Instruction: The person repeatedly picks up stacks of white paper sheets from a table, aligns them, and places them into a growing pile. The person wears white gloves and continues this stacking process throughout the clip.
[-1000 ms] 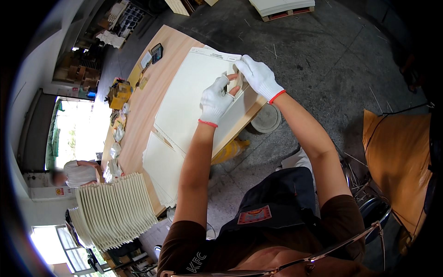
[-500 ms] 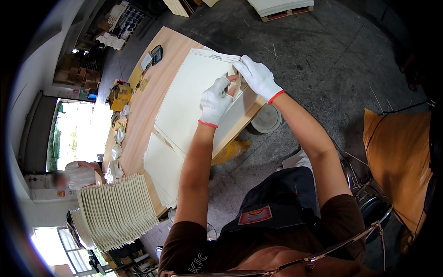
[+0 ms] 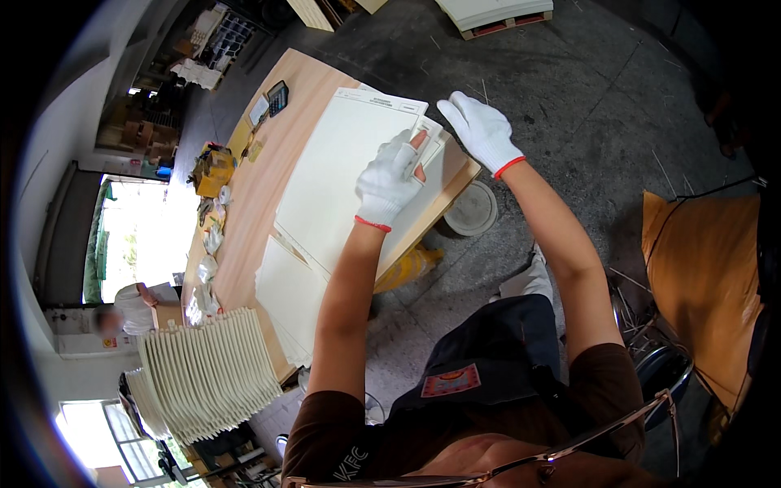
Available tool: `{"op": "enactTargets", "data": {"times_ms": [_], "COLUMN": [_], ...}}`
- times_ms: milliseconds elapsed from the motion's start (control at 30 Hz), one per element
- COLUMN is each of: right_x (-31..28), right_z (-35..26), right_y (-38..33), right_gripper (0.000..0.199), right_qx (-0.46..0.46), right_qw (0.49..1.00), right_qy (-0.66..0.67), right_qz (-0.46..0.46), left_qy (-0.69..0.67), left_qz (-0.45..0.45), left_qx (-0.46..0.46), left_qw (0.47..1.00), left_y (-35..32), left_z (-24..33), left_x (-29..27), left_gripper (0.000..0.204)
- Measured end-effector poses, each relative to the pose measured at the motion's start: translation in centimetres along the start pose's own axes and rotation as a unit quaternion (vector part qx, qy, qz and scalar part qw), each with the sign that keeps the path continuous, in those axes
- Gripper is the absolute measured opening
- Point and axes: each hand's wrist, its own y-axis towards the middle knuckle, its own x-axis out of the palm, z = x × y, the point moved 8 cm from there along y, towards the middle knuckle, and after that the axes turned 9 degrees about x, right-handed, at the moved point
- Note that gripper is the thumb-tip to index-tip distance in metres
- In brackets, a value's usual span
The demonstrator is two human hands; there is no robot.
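A stack of large cream sheets (image 3: 325, 171) lies on the wooden table, its top one bearing small printing along the far edge. My left hand (image 3: 386, 183), in a white glove with thumb and forefinger bare, rests on the right side of the stack with those two fingers spread. Beside them the sheets' far right corners (image 3: 434, 134) are fanned out of line. My right hand (image 3: 480, 132), also in a white glove, is raised off the table edge, fingers stretched, with nothing visible in it; its fingertips show only partly.
More cream sheets (image 3: 289, 297) lie nearer on the table (image 3: 244, 236). A tall pile of curved cream pieces (image 3: 207, 374) stands at left, with a person (image 3: 134, 309) behind it. A calculator (image 3: 277, 98) and yellow box (image 3: 215, 169) lie farther off. A round lidded bucket (image 3: 472, 207) stands below the right edge.
My right hand has let go of the sheets' corner and moved right, away from the stack. My left hand has shifted slightly right, and the corners are now more fanned.
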Motion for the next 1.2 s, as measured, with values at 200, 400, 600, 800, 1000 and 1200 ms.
{"op": "enactTargets", "data": {"times_ms": [200,400,600,800,1000,1200], "right_x": [1.7,1.1,1.5,2.8,3.2,3.3], "right_z": [-0.6,-2.9,-4.0,-2.3,-1.7,-1.7], "right_y": [-1.1,-1.4,-0.4,-0.8,-0.7,-0.7], "right_gripper": [0.048,0.044,0.048,0.049,0.051,0.051], "right_qx": [-0.109,-0.224,-0.127,0.034,0.047,0.021], "right_qw": [0.979,0.954,0.988,0.991,0.992,0.993], "right_qy": [-0.163,-0.199,-0.058,0.082,0.075,0.079], "right_qz": [-0.057,-0.004,-0.059,-0.101,-0.093,-0.08], "left_qy": [0.052,0.094,0.033,-0.143,-0.155,-0.168], "left_qz": [-0.029,-0.019,0.003,-0.018,-0.03,0.0], "left_qx": [-0.038,-0.076,-0.072,-0.114,-0.117,-0.128], "left_qw": [0.997,0.992,0.997,0.983,0.98,0.977], "left_y": [-0.4,1.0,1.0,-0.7,-0.7,-0.7], "left_z": [-1.4,-4.5,-4.4,-4.0,-3.4,-3.4], "left_x": [1.4,2.7,2.6,1.8,1.8,1.5], "left_gripper": [0.039,0.032,0.034,0.036,0.034,0.031]}}
